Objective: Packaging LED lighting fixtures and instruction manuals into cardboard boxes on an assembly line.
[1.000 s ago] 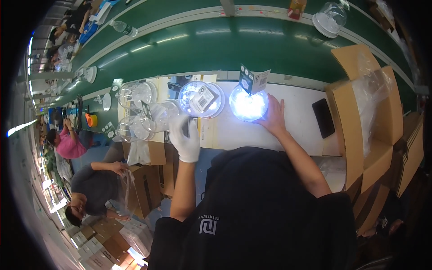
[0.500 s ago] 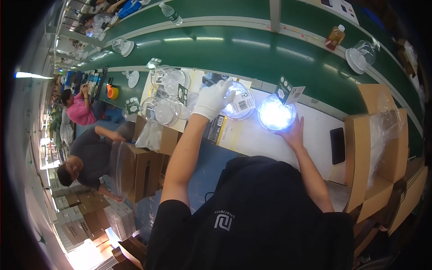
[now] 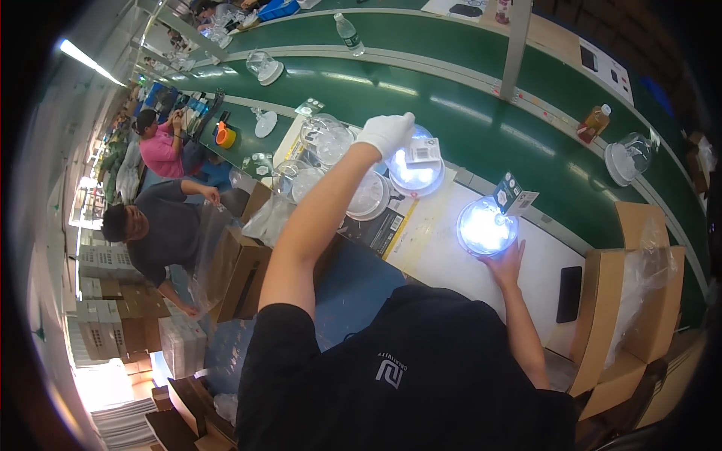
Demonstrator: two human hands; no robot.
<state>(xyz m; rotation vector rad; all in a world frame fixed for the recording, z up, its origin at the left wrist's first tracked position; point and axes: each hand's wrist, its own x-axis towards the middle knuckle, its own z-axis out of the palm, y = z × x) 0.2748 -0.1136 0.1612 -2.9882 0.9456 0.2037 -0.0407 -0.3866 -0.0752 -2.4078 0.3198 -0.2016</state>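
Head view: left hand point(image 3: 385, 135), gloved, has moved to top edge of lit lamp point(image 3: 417, 177), upper middle; cannot tell if pinching. Right hand point(image 3: 506, 267) spread against brighter lamp point(image 3: 485, 228), right of middle. Likely both in use.

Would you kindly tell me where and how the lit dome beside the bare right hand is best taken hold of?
I would grip the lit dome by its round outer edge, from the near right, where the right hand is. That edge curves smoothly, suiting bent fingers, and the card stands at the far side, likely out of the way. Glare hides finer detail.
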